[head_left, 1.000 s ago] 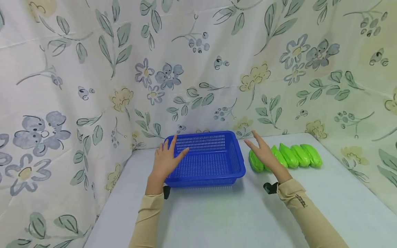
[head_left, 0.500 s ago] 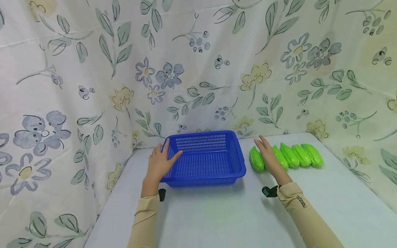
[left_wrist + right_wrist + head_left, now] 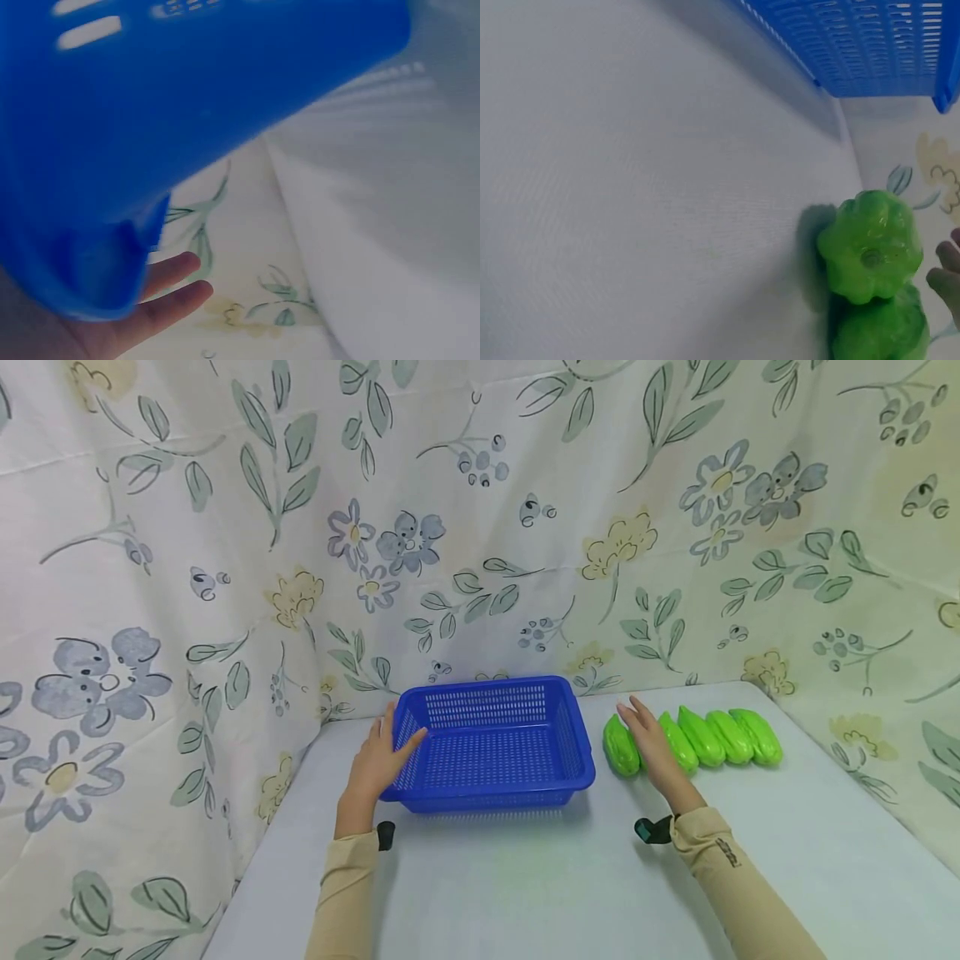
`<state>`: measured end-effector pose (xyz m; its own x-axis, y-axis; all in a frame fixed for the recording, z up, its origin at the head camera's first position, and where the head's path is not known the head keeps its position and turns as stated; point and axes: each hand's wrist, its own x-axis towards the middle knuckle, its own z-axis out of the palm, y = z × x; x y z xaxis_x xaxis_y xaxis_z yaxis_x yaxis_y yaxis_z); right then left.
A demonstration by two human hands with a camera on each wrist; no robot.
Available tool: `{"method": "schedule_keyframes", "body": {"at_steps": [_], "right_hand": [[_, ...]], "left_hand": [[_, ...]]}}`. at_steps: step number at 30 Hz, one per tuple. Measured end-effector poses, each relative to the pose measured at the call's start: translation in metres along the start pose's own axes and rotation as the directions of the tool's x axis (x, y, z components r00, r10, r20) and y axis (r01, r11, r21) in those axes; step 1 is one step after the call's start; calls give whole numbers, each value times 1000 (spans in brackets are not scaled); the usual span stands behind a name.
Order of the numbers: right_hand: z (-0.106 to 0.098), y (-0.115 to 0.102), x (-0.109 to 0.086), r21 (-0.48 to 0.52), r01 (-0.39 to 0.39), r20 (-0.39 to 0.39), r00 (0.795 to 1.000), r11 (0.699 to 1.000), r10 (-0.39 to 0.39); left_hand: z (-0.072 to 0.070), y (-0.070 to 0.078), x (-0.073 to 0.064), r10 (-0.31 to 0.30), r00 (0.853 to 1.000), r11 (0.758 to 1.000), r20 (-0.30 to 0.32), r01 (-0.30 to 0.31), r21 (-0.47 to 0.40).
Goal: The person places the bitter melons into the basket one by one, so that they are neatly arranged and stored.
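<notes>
A blue plastic basket [image 3: 487, 792] with slotted walls stands on the white table. My left hand [image 3: 372, 765] is at its left rim, fingers straight and thumb spread over the edge. Up close in the left wrist view, two straight fingers [image 3: 169, 309] show beyond the basket's rim [image 3: 105, 300]. To the right of the basket lies a row of several bright green, lobed, bitter-melon-like vegetables [image 3: 702, 737]. My right hand [image 3: 649, 742] hovers over the left end of that row with extended fingers, partly hiding it. The nearest vegetable [image 3: 873, 246] shows its lobed end in the right wrist view.
The table [image 3: 510, 885] is covered in smooth white. A floral cloth [image 3: 480, 527] hangs along its back and both sides, close behind the basket. Small dark wrist cameras [image 3: 652, 830] sit under each wrist.
My left hand has moved left and slightly down, from over the basket's left part to its left rim. The right hand has shifted rightward over the green vegetables, its fingers now closer together.
</notes>
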<state>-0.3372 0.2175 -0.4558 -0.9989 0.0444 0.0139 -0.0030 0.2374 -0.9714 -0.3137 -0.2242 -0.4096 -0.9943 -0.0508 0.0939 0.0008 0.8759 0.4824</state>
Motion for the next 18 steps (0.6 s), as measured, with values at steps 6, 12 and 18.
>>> {"method": "schedule_keyframes", "body": {"at_steps": [6, 12, 18], "right_hand": [[1, 4, 0, 6, -18, 5, 1000, 1000, 18], [2, 12, 3, -17, -33, -7, 999, 999, 33], [6, 14, 1, 25, -14, -37, 999, 1000, 15]], "left_hand": [[6, -11, 5, -41, 997, 996, 71, 47, -79], [10, -17, 8, -62, 994, 987, 96, 75, -140], [14, -22, 11, -67, 993, 981, 102, 84, -174]]}}
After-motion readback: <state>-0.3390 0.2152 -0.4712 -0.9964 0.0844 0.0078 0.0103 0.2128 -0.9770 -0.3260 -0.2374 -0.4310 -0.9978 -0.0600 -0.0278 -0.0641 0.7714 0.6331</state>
